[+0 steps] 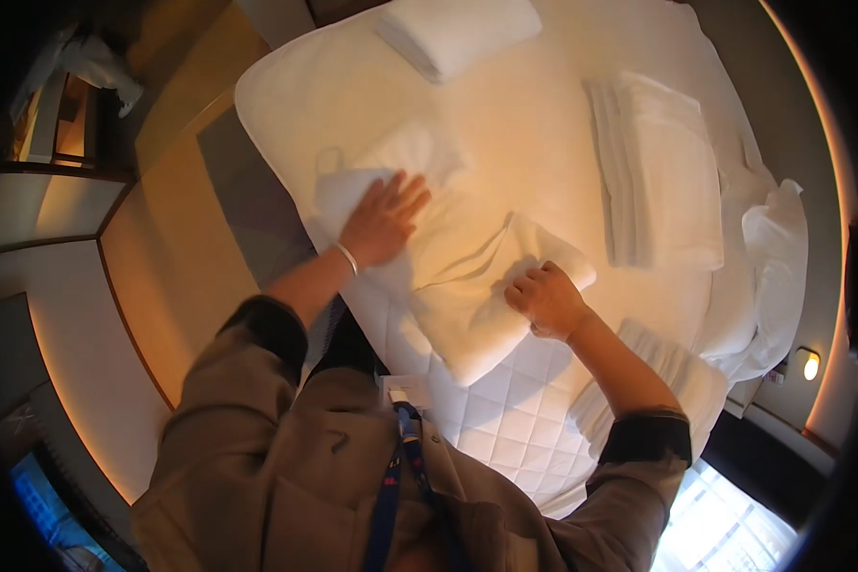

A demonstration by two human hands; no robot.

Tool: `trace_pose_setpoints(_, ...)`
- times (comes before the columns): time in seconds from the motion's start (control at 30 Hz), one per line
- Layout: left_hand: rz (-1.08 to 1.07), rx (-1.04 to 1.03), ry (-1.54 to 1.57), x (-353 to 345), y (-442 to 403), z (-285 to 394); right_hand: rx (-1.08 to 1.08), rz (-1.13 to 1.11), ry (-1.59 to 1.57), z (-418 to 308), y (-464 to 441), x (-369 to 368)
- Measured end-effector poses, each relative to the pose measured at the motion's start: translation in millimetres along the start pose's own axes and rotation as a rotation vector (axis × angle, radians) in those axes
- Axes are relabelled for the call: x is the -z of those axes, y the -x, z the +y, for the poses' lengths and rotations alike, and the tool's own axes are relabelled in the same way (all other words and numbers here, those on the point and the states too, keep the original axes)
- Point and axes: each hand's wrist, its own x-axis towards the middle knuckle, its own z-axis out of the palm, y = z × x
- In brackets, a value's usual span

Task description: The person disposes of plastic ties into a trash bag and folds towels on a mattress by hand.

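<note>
A partly folded white cloth [477,315] lies on the bed [534,400], with creases across its middle. My left hand [387,219] is spread, palm down, over the cloth's left part, with a white band at the wrist; it is slightly blurred. On the right part of the same cloth rests my right hand [547,299], its fingers curled in; whatever they grip is too small to make out. Beyond my left hand, more white fabric [410,148] is blurred.
A folded white cloth [462,33] lies at the bed's far edge. Stacked white linens [663,172] are on the right, more folded linens [648,381] nearer, and pillows [777,276] at the right end. A lit lamp [810,365] is beside the bed.
</note>
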Motion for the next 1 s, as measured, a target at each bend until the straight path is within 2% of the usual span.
trace_pose_setpoints(0.03, -0.054, 0.028, 0.086, -3.9, -0.5, -1.8, 0.02, -0.263, 0.02, 0.5, -22.6, 22.6)
trace_pose_setpoints(0.07, -0.054, 0.028, 0.104, -5.3, -1.6, -2.8, 0.064, -0.137, 0.042, 8.6, -45.6, 23.3)
trace_pose_setpoints(0.1, -0.06, 0.031, 0.126, -5.8, 0.3, -3.3, 0.008, -0.353, 0.012, 10.6, -83.9, 58.1)
trace_pose_setpoints(0.13, -0.023, 0.002, 0.145, -6.6, 4.6, -7.5, 0.007, -0.428, -0.014, 13.1, -122.7, 87.0)
trace_pose_setpoints(0.17, 0.025, -0.029, 0.155, -10.1, 5.8, -14.7, 0.02, -0.416, -0.024, 18.1, -160.8, 102.0)
trace_pose_setpoints(0.2, 0.04, 0.002, -0.058, -47.9, 13.0, -14.1, 0.071, -0.344, -0.074, 23.8, -195.8, 107.5)
trace_pose_setpoints(0.23, 0.046, 0.013, -0.06, -68.2, 23.7, -18.0, 0.034, -0.437, -0.028, 25.6, -234.7, 113.1)
trace_pose_setpoints(0.33, -0.039, 0.203, 0.698, -110.7, 72.6, -26.4, -0.053, -0.469, -0.093, 51.7, -325.9, 59.1)
trace_pose_setpoints(0.4, -0.101, 0.318, 1.21, -116.4, 97.7, -29.3, -0.118, -0.506, -0.144, 56.7, -349.3, 46.9)
trace_pose_setpoints(0.47, -0.207, 0.293, 1.118, -16.0, 73.3, -31.9, -0.116, -0.562, -0.234, 60.7, -354.8, 51.7)
trace_pose_setpoints(0.5, -0.125, 0.092, 0.801, 32.3, 66.0, -44.4, -0.136, -0.564, -0.24, 61.3, -363.8, 47.5)
trace_pose_setpoints(0.57, -0.205, -0.075, 0.649, 7.3, 118.2, -61.8, -0.052, -0.643, -0.216, 70.3, -370.6, 32.2)
trace_pose_setpoints(0.6, -0.069, -0.02, 0.675, 33.8, 111.9, -75.3, -0.124, -0.643, -0.233, 71.0, -364.4, 31.7)
trace_pose_setpoints(0.63, 0.113, 0.187, 0.573, 56.9, 97.0, -81.6, -0.153, -0.688, -0.266, 66.4, -364.0, 30.1)
trace_pose_setpoints(0.67, 0.266, 0.178, 0.717, 100.5, 59.2, -88.7, -0.167, -0.733, -0.304, 60.1, -366.9, 32.0)
trace_pose_setpoints(0.73, 0.21, 0.202, 0.644, 128.9, -6.4, -83.5, -0.214, -0.764, -0.357, 71.6, -341.1, 33.0)
trace_pose_setpoints(0.77, 0.199, 0.172, 0.652, 112.5, -17.8, -74.7, -0.229, -0.621, -0.319, 72.8, -325.5, 39.6)
trace_pose_setpoints(0.83, 0.094, 0.186, 0.39, 53.5, -21.1, -57.5, -0.217, -0.34, -0.225, 66.8, -304.3, 58.1)
trace_pose_setpoints(0.9, 0.053, 0.199, 0.369, 34.1, -13.4, -71.3, -0.163, -0.059, -0.126, 48.2, -309.9, 80.5)
trace_pose_setpoints(0.97, -0.003, 0.269, 0.333, 33.7, 9.1, -68.6, -0.132, 0.594, -0.164, 23.6, -268.0, 124.6)
trace_pose_setpoints(1.0, -0.045, 0.255, 0.355, 33.5, 6.5, -69.6, -0.195, 0.694, -0.143, 11.7, -245.8, 139.0)
